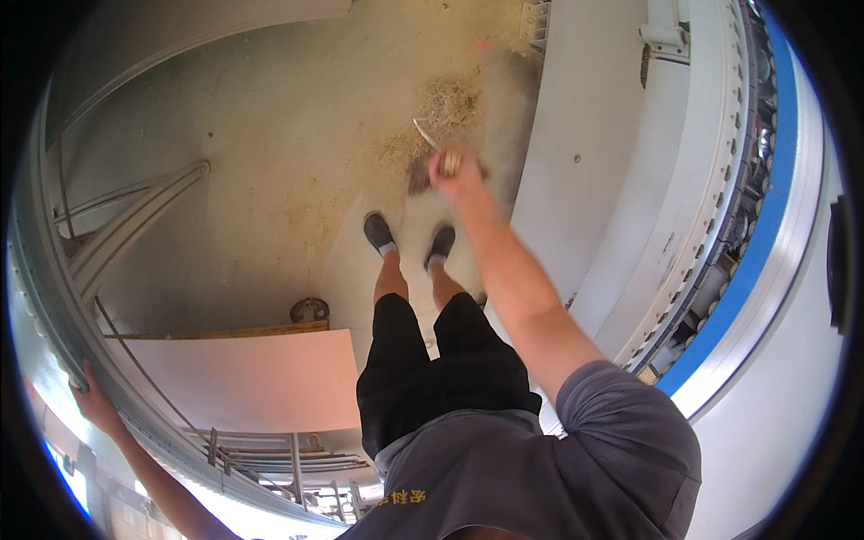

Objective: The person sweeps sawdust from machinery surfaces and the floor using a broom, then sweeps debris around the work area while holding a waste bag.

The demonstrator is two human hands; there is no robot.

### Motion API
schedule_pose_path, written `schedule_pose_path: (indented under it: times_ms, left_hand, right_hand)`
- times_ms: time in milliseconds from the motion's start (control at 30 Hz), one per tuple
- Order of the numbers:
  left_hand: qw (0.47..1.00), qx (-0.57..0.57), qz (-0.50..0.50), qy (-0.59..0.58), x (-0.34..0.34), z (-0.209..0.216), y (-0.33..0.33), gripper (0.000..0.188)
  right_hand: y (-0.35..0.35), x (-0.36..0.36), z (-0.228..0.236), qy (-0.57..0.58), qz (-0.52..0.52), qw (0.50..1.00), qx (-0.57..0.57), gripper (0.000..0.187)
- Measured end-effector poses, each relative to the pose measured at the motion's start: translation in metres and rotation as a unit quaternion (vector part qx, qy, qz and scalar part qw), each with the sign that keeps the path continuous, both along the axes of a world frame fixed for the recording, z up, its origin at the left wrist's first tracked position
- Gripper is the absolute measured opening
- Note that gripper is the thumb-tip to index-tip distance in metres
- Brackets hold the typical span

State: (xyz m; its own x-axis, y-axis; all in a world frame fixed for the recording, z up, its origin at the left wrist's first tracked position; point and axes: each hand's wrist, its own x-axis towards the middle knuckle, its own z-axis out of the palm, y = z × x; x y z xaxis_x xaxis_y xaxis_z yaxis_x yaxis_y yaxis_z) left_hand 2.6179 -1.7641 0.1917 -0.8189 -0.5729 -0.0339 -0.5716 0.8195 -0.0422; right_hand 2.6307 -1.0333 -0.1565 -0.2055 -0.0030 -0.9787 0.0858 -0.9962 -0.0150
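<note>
My right hand [457, 175] is closed around the pale top of a long handle, seen almost end-on, in front of my feet. A curved whitish piece [427, 135] sticks out past my fingers. Below the hand, a dark brush head [419, 175] shows on the floor, blurred and partly covered, so it looks like a broom. Just beyond it lies a loose heap of tan shavings and dust [450, 101]. Far to the left, my left hand [96, 407] rests against a grey metal rail [135, 418], with thumb and fingers apart and nothing held.
A white machine side with a blue strip [760, 279] and rollers runs along the right. At left, a metal bracket [148, 216] juts over the dusty floor [270, 135]. A pinkish board [243, 378] lies behind my legs at lower left, near a dark round object [310, 310].
</note>
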Motion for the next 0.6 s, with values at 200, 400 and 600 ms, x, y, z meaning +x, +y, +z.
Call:
schedule_pose_path:
  times_ms: [200,400,600]
  left_hand:
    - [0.996,-0.081,0.01,-0.022,0.001,0.003,-0.007,0.063]
    - [0.993,-0.079,-0.091,-0.011,0.012,-0.007,-0.044,0.054]
    - [0.995,-0.096,-0.033,0.009,-0.005,-0.001,0.031,0.062]
  right_hand:
    - [0.054,-0.19,0.015,0.189,0.081,0.978,0.018,0.011]
    - [0.046,-0.171,0.046,0.127,0.302,0.915,0.235,0.013]
    - [0.001,0.082,0.17,0.05,0.584,0.793,0.164,0.027]
